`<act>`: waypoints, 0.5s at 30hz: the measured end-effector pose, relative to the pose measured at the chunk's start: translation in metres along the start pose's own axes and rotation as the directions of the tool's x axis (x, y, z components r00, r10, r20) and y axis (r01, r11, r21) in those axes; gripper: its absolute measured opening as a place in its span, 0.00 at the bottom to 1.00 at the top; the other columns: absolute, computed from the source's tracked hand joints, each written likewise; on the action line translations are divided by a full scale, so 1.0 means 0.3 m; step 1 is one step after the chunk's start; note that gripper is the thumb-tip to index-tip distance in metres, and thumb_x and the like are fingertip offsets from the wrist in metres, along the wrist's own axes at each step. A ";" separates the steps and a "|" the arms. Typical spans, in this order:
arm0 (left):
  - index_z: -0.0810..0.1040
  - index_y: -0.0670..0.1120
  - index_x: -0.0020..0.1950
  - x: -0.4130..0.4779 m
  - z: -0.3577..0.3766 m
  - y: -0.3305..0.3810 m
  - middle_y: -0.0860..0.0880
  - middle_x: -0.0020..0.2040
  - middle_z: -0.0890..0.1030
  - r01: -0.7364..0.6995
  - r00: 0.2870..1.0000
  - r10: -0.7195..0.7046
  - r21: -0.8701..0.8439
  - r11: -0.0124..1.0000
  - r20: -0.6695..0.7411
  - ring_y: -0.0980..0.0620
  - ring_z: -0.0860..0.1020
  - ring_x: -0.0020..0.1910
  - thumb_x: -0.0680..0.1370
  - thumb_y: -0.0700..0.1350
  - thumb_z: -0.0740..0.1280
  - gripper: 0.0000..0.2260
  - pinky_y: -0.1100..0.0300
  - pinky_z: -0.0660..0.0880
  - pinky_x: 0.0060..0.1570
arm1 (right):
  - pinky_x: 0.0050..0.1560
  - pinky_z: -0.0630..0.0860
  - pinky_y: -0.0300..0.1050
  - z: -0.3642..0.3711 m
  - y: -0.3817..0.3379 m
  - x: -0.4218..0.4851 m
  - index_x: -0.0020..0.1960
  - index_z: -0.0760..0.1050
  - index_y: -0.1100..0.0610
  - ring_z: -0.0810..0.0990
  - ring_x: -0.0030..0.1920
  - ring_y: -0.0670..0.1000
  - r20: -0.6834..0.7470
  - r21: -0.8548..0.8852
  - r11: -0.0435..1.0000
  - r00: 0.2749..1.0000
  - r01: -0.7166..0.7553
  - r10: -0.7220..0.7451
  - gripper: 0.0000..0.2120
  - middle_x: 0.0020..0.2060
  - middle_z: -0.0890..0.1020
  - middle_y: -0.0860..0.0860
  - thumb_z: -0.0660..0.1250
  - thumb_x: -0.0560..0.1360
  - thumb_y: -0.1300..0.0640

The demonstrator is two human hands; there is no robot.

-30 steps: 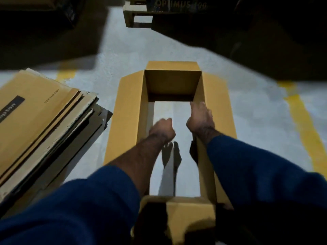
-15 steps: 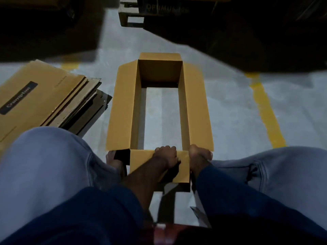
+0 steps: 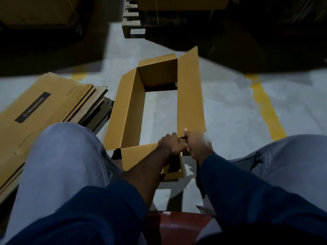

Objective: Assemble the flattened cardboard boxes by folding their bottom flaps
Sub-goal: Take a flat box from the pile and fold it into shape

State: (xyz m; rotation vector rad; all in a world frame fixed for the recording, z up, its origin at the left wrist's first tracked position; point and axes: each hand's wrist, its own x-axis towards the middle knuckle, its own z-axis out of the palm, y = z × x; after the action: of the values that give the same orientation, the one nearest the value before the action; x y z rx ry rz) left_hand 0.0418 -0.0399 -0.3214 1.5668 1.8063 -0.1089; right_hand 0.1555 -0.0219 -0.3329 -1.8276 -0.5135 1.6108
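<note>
An opened brown cardboard box (image 3: pixel 127 110) stands on the grey floor in front of my knees, its flaps spread and the floor showing through its middle. Its long right flap (image 3: pixel 190 96) is tilted up. My right hand (image 3: pixel 196 145) pinches the near corner of that flap. Beside it, my left hand (image 3: pixel 172 144) grips the right end of the short near flap (image 3: pixel 139 156), fingers curled over its edge. A stack of flattened boxes (image 3: pixel 44 110) with a dark label lies on the floor at the left.
My two knees in grey trousers frame the box. A yellow floor line (image 3: pixel 267 106) runs at the right. A wooden pallet (image 3: pixel 132 20) with dark cartons stands at the back. A red seat edge (image 3: pixel 177 223) shows below my arms.
The right long flap has lifted from lying flat to tilted up. My right hand moved onto its near corner, and my left hand slid right along the near flap.
</note>
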 end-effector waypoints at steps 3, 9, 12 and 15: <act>0.70 0.49 0.64 -0.023 -0.003 0.007 0.44 0.61 0.75 0.045 0.991 -0.041 0.030 0.999 -0.124 0.42 0.75 0.59 0.74 0.59 0.72 0.25 0.48 0.71 0.59 | 0.46 0.82 0.55 0.031 -0.022 -0.032 0.45 0.78 0.56 0.84 0.46 0.57 -0.054 -0.227 0.963 0.985 0.145 -0.161 0.10 0.45 0.85 0.55 0.73 0.78 0.49; 0.72 0.46 0.46 -0.052 -0.161 0.045 0.45 0.47 0.78 -0.041 0.964 -0.006 -0.169 0.985 -0.265 0.47 0.76 0.42 0.79 0.45 0.64 0.04 0.54 0.74 0.38 | 0.39 0.75 0.45 0.051 -0.118 -0.165 0.53 0.78 0.56 0.81 0.45 0.55 0.219 -0.315 0.844 0.899 0.434 -0.380 0.07 0.44 0.82 0.53 0.64 0.77 0.55; 0.80 0.44 0.45 -0.093 -0.285 0.084 0.47 0.43 0.80 -0.165 0.969 0.128 -0.168 0.972 -0.211 0.48 0.78 0.42 0.76 0.41 0.66 0.04 0.56 0.75 0.37 | 0.45 0.75 0.51 0.060 -0.157 -0.212 0.51 0.77 0.58 0.79 0.46 0.56 0.181 -0.292 0.827 0.877 0.480 -0.446 0.15 0.45 0.81 0.56 0.59 0.72 0.49; 0.79 0.48 0.37 -0.136 -0.405 0.101 0.51 0.38 0.79 -0.219 0.966 0.188 -0.178 0.959 -0.176 0.52 0.77 0.40 0.75 0.40 0.70 0.08 0.60 0.70 0.33 | 0.45 0.71 0.51 0.041 -0.183 -0.233 0.51 0.76 0.60 0.76 0.46 0.56 0.228 -0.420 0.722 0.834 0.549 -0.502 0.17 0.47 0.78 0.60 0.57 0.75 0.49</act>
State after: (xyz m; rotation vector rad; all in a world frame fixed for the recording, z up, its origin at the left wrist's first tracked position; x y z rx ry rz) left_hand 0.0122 -0.0045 -0.1980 1.6452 1.7020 0.2901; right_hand 0.1380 -0.0264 -0.2452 -1.6952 -1.4443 1.2358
